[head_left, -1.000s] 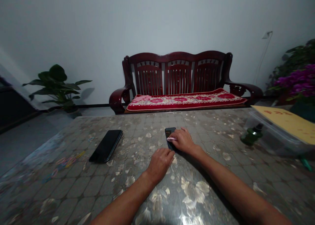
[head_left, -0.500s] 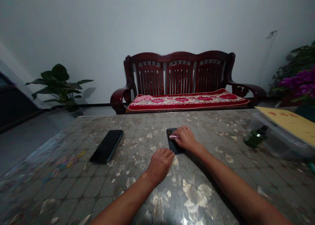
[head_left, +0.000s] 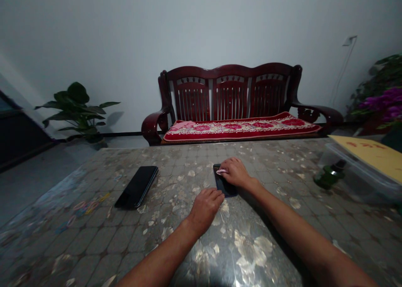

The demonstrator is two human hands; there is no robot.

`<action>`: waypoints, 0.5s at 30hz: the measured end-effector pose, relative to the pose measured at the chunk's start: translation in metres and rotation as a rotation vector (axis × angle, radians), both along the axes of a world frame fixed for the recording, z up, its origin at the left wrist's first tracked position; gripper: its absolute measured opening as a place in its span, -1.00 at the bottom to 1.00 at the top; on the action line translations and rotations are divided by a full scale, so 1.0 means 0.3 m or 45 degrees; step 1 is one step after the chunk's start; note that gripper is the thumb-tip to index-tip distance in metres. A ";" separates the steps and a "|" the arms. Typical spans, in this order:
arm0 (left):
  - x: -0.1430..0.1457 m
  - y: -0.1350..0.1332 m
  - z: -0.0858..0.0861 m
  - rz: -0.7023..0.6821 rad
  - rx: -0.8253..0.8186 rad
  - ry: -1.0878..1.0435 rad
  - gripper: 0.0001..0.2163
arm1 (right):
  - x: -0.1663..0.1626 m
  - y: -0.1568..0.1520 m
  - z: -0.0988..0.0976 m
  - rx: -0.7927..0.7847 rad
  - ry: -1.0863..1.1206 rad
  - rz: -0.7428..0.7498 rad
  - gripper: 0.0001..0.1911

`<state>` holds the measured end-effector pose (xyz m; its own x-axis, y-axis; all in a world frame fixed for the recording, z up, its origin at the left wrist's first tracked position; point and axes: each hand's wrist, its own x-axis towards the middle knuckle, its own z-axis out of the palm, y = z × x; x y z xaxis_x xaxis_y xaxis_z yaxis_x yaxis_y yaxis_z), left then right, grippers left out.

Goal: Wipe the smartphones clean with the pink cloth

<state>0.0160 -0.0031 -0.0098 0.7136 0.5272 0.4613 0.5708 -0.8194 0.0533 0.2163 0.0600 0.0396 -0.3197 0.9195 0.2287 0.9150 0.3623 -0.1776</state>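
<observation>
A dark smartphone lies flat on the patterned tabletop in front of me. My right hand is over its upper part, fingers closed on a small pinkish-white cloth that rests against the screen. At the phone's near left corner, my left hand is lowered to the table with curled fingers touching the edge. To the left, apart from both hands, lies a larger black phone-like device, face up.
Several coloured rubber bands are scattered at the left of the table. On the right stand a green bottle and a clear plastic box topped by a yellow sheet. A wooden bench is behind the table.
My right hand has shifted slightly away from me on the phone, the cloth moving with it. The left hand stays at the phone's corner. The view has moved slightly.
</observation>
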 end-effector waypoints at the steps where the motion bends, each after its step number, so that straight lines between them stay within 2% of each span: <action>1: 0.000 0.002 0.000 0.001 0.003 0.004 -0.84 | 0.000 0.009 0.004 -0.015 -0.015 0.010 -0.79; 9: -0.001 0.011 0.002 0.011 0.005 -0.002 -0.86 | 0.000 0.043 0.027 -0.058 -0.077 0.019 -0.80; 15: 0.000 0.022 0.000 0.010 0.027 0.007 -0.89 | 0.002 0.062 0.022 -0.065 -0.097 -0.006 -0.78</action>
